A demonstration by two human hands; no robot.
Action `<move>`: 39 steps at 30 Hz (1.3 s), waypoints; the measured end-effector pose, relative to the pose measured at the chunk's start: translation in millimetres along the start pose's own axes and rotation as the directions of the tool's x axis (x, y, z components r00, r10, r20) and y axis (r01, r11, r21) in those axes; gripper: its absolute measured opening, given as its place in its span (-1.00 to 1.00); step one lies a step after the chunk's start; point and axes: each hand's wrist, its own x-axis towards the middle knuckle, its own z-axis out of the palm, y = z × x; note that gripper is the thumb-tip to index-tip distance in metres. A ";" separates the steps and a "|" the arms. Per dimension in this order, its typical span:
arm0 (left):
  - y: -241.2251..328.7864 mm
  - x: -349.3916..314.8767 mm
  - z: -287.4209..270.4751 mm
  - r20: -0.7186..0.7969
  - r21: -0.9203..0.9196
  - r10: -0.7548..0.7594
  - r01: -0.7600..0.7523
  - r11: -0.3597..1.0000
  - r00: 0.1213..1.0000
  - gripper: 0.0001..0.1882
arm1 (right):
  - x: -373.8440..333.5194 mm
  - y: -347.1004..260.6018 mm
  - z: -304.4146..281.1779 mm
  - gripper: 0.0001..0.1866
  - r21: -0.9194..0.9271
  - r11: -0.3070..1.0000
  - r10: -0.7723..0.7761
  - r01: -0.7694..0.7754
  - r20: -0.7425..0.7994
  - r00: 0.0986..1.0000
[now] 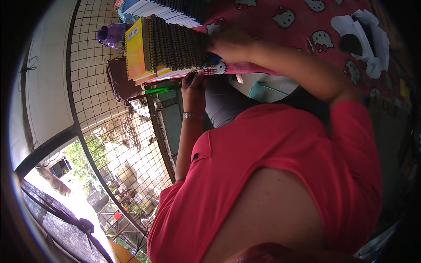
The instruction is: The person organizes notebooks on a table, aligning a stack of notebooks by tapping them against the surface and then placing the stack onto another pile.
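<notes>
A thick row of spiral-bound notebooks (175, 44) with yellow and orange covers lies at the table's near left, their dark coils packed side by side. My left hand (194, 85), with a metal-banded watch (193, 116) on its wrist, is at the table's front edge just below the notebooks. Its fingers are curled closed, and what they hold is too dark to make out. At the right end of the row, my right hand (231, 46) reaches against the notebooks. Shadow hides its fingertips. A small blue thing (215, 58) shows under that hand.
Another stack of books (160, 11) stands behind the notebooks. Left of them are a purple bottle (112, 36) and a brown case (120, 79). White crumpled paper or cloth (368, 41) lies on the pink patterned tablecloth (267, 35). A wire-mesh window (98, 79) borders the left side.
</notes>
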 end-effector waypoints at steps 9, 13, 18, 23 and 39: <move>-20.9 5.8 -28.1 0.063 0.024 0.022 -0.024 0.999 0.998 -0.69 | -3.0 -1.0 6.9 -0.74 0.073 0.978 0.162 -0.195 0.315 0.935; -18.9 3.7 -14.5 0.019 -0.079 -0.004 0.006 0.997 1.000 -0.70 | -7.8 -1.7 13.4 -0.77 0.048 0.998 0.043 -0.043 0.002 0.999; -24.3 9.3 -10.3 0.048 -0.068 0.050 -0.047 0.997 0.998 -0.75 | 6.7 -15.6 4.1 -0.79 0.062 0.983 0.137 -0.172 0.370 0.919; -23.7 6.0 -10.8 0.170 0.453 0.412 -0.442 0.774 0.895 -0.74 | -6.8 0.5 9.2 -0.81 0.091 0.963 0.220 -0.253 0.272 0.937; -36.5 14.0 0.8 -0.031 -0.225 -0.094 0.084 0.971 0.995 -0.71 | -17.9 -0.2 23.8 -0.73 -0.003 0.989 0.148 -0.151 0.219 0.965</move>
